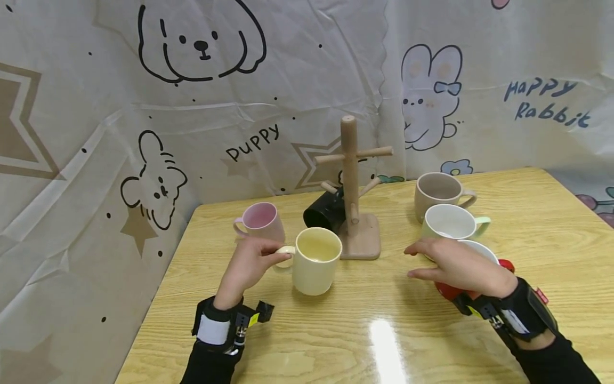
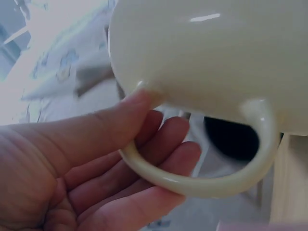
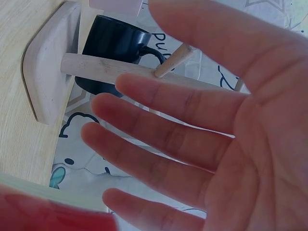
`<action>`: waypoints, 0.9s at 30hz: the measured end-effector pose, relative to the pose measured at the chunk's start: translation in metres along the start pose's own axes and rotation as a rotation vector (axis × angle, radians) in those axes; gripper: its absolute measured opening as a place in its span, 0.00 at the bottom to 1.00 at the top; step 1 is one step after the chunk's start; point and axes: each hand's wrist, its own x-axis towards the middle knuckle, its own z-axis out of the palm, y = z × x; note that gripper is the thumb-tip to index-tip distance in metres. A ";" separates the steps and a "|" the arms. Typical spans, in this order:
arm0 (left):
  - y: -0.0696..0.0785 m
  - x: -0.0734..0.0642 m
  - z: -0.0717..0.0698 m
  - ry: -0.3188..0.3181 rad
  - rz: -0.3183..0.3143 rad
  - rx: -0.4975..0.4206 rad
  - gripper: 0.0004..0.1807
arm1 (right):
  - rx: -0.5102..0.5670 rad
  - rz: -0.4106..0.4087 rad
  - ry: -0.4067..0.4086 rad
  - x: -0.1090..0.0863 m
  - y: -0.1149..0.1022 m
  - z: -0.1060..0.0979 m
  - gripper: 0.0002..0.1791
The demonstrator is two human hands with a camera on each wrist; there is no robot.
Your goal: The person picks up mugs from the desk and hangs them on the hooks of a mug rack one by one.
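My left hand (image 1: 247,264) pinches the handle of a pale yellow mug (image 1: 314,274), thumb on top near the handle's upper end and fingers through the loop in the left wrist view. The mug is upright, in front of a wooden mug tree (image 1: 349,176). A black mug (image 1: 325,212) hangs tilted at the tree's lower left. My right hand (image 1: 462,266) is held over a red mug (image 1: 448,290), partly hiding it. In the right wrist view its fingers (image 3: 163,130) are spread, palm bare, holding nothing.
A pink mug (image 1: 264,221) stands behind my left hand. At the right, a grey-brown mug (image 1: 434,196) and a white mug with a green handle (image 1: 446,221) stand behind the red one. Patterned cloth (image 1: 288,64) hangs behind the wooden table (image 1: 336,341).
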 end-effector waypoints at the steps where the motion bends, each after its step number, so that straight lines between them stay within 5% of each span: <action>1: 0.003 0.000 0.004 -0.006 -0.002 -0.023 0.10 | 0.002 0.002 -0.001 0.000 0.000 0.000 0.25; 10: 0.025 -0.002 0.042 -0.052 0.028 -0.220 0.11 | 0.002 0.020 -0.008 -0.001 0.001 -0.001 0.27; 18: 0.030 -0.004 0.052 -0.053 0.040 -0.176 0.09 | -0.006 0.036 -0.006 -0.001 0.000 -0.003 0.26; 27: 0.026 -0.003 0.052 -0.370 -0.074 -0.416 0.14 | -0.020 0.102 0.102 -0.002 -0.003 -0.004 0.21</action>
